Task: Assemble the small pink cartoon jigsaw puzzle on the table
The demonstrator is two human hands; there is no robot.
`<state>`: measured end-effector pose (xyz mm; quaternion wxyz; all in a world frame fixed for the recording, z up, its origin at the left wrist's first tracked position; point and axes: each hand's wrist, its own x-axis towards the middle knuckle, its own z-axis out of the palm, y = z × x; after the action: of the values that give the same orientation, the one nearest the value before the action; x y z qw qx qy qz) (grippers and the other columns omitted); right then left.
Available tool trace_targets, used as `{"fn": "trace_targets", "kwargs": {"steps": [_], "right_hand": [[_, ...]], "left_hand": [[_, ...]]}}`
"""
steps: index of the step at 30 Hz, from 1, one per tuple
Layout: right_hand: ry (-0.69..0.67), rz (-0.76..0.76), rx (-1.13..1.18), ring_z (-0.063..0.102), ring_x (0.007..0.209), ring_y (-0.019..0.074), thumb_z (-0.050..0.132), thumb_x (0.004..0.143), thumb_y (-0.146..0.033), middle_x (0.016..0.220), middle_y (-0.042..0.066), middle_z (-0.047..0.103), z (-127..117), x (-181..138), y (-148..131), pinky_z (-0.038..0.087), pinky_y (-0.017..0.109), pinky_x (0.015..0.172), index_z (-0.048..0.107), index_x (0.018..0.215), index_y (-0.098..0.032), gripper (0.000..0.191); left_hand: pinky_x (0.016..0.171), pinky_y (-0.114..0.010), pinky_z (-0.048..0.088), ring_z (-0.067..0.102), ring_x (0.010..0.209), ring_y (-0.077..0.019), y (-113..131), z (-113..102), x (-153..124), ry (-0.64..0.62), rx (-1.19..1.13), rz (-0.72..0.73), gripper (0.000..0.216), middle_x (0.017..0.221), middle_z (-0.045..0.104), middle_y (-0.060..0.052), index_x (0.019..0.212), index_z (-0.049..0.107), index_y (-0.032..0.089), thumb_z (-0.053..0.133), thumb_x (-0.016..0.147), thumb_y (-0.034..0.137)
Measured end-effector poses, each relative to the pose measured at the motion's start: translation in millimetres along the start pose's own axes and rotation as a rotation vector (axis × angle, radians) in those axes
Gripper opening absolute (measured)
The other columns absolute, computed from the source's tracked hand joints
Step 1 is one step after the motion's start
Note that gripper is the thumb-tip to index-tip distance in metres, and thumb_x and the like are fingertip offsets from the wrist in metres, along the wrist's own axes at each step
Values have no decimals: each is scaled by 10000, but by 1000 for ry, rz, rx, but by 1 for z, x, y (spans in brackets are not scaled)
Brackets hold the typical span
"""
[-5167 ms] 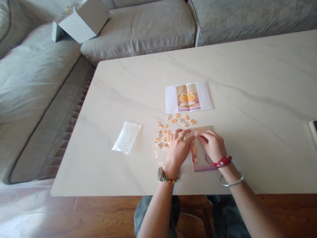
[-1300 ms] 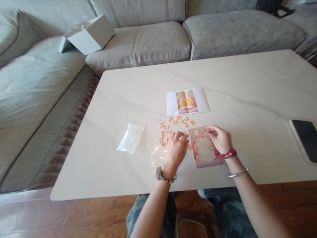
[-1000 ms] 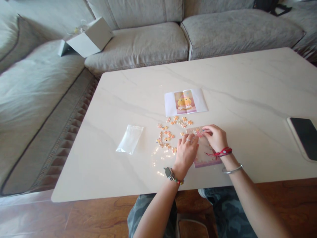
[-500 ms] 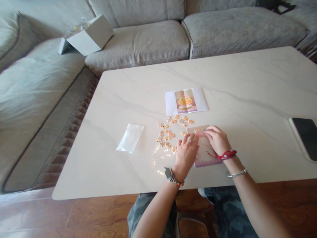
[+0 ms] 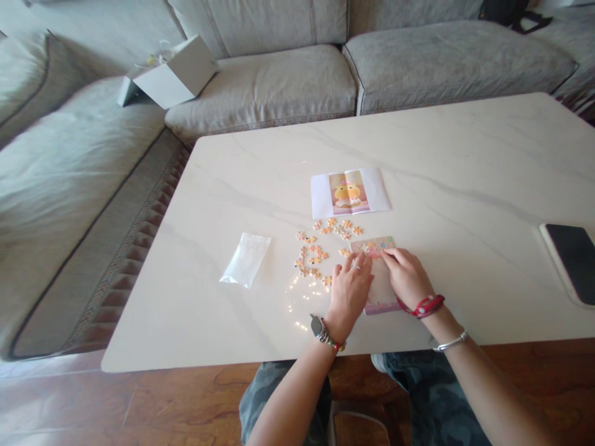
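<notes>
A small pink puzzle board point(image 5: 377, 246) lies near the front edge of the white marble table point(image 5: 465, 186). Both hands rest on it. My left hand point(image 5: 349, 292) lies over its left side, fingers close together and bent toward the board's upper left. My right hand point(image 5: 407, 277) covers its right side, fingertips pressing near the top row of fitted pieces. What the fingertips pinch, if anything, is hidden. Several loose orange and pink puzzle pieces point(image 5: 312, 257) are scattered just left of the board and more loose pieces point(image 5: 338, 227) lie above it.
A folded reference picture point(image 5: 349, 191) lies beyond the pieces. An empty clear plastic bag point(image 5: 246, 259) sits to the left. A dark phone point(image 5: 571, 257) is at the right edge. A grey sofa point(image 5: 279, 74) with a white box point(image 5: 173, 73) wraps the far and left sides.
My left hand moved from the loose pieces onto the board's left side. My right hand slid down from the board's top right corner toward its middle.
</notes>
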<state>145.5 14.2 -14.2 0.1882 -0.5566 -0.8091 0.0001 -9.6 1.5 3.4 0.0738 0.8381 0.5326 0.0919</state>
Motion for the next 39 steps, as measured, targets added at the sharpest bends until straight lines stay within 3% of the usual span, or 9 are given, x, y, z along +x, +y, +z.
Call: {"fn": "trace_targets", "kwargs": {"steps": [5, 8, 12, 15, 19, 23, 29, 39], "right_hand": [[215, 143, 168, 532, 917, 211, 400, 775, -97, 943, 113, 603, -5, 8, 9, 452, 362, 816, 597, 981, -142, 288], [329, 232, 249, 552, 875, 201, 422, 771, -121, 903, 93, 615, -9, 19, 9, 465, 360, 790, 614, 928, -163, 252], [431, 307, 346, 568, 805, 174, 429, 767, -123, 847, 69, 619, -13, 33, 1, 477, 318, 720, 632, 831, -182, 221], [440, 311, 396, 565, 740, 153, 440, 763, -125, 829, 53, 616, -15, 39, -9, 474, 285, 657, 634, 807, -190, 209], [355, 234, 459, 560, 694, 140, 441, 766, -125, 815, 47, 613, -13, 45, -28, 466, 261, 612, 632, 796, -191, 205], [151, 90, 492, 565, 726, 144, 416, 770, -95, 843, 49, 611, -2, 47, -52, 467, 264, 652, 629, 822, -205, 245], [-92, -59, 459, 559, 746, 140, 428, 772, -76, 819, 47, 604, 10, 43, -74, 457, 256, 670, 628, 809, -197, 237], [-209, -114, 424, 546, 745, 140, 463, 785, -95, 778, 47, 594, 15, 37, -84, 439, 263, 690, 618, 793, -174, 174]], "left_hand": [[811, -379, 432, 421, 1123, -212, -1, -4, 4, 24, -143, -51, 345, 1293, 386, -87, 1191, 395, 258, 400, 849, 217], [823, -397, 420, 446, 1091, -213, -10, -10, 7, 117, -240, -145, 340, 1268, 367, -117, 1174, 406, 231, 420, 835, 216], [814, -375, 425, 511, 958, -191, -47, -19, 5, 278, -306, -339, 249, 1135, 435, -110, 1063, 502, 197, 411, 832, 211], [759, -311, 449, 540, 840, -161, -81, -26, -3, 289, -362, -445, 194, 956, 505, -69, 931, 565, 185, 403, 829, 214], [710, -291, 450, 544, 729, -143, -107, -35, -15, 206, -315, -562, 173, 877, 527, -46, 901, 588, 182, 472, 773, 194], [701, -280, 443, 541, 731, -142, -115, -42, -22, 112, -296, -571, 158, 846, 543, -37, 878, 597, 180, 516, 743, 199], [679, -268, 442, 527, 678, -119, -122, -48, -27, 70, -302, -612, 180, 850, 556, -33, 894, 595, 179, 516, 734, 162], [687, -273, 441, 546, 703, -127, -130, -45, -31, 43, -282, -625, 183, 833, 567, -30, 888, 596, 184, 506, 734, 144]]}}
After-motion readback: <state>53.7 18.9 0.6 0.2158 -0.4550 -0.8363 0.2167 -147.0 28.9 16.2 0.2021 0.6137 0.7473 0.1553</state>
